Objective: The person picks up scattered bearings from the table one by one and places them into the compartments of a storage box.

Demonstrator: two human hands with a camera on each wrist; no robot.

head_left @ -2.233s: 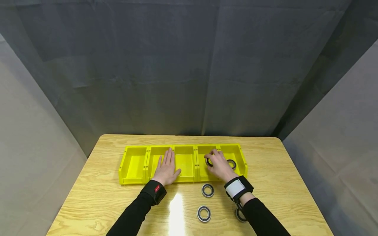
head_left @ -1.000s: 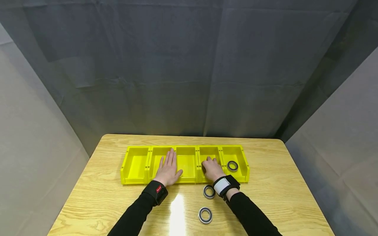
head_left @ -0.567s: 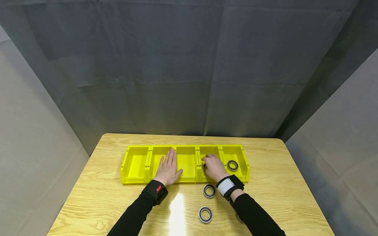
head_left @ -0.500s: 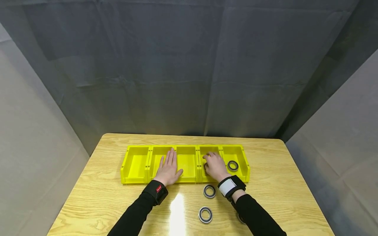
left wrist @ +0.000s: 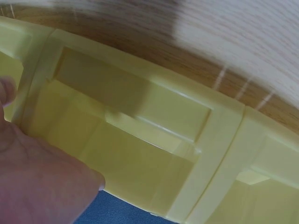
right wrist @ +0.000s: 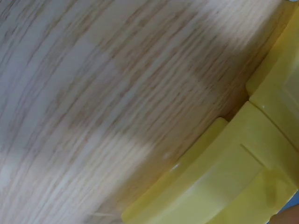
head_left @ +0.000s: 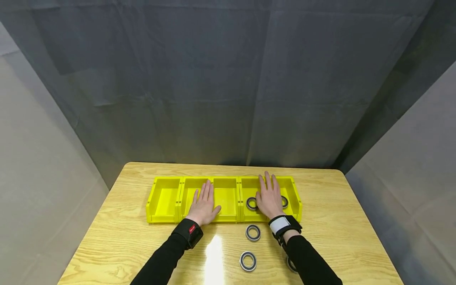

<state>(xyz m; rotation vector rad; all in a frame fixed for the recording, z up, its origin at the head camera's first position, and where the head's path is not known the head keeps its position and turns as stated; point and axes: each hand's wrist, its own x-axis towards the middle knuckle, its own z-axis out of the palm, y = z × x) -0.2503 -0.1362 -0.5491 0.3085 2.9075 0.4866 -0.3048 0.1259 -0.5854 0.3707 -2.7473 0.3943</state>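
Note:
A row of joined yellow bins [head_left: 224, 217] lies across the table. My left hand [head_left: 202, 208] rests with straight fingers over the second and third bins from the left; its thumb side also shows in the left wrist view. Fingers extended, my right hand [head_left: 270, 199] lies over the divider of the two rightmost bins, holding nothing. To its left, a ball bearing [head_left: 248, 204] lies in the fourth bin. Another bearing [head_left: 286, 202] sits in the rightmost bin, partly hidden by that hand. The right wrist view shows only a sliver of hand at its corner.
On the wooden table [head_left: 117, 237], in front of the bins, lie a bearing [head_left: 247, 233] and, nearer, a second bearing [head_left: 242, 261]. A third bearing [head_left: 290, 266] is partly covered by the right forearm. Grey cloth [head_left: 199, 99] hangs behind the table.
My right hand has let go of the bearing, which now lies in the fourth bin. That hand has moved right and its fingers have straightened. The left hand has stayed put.

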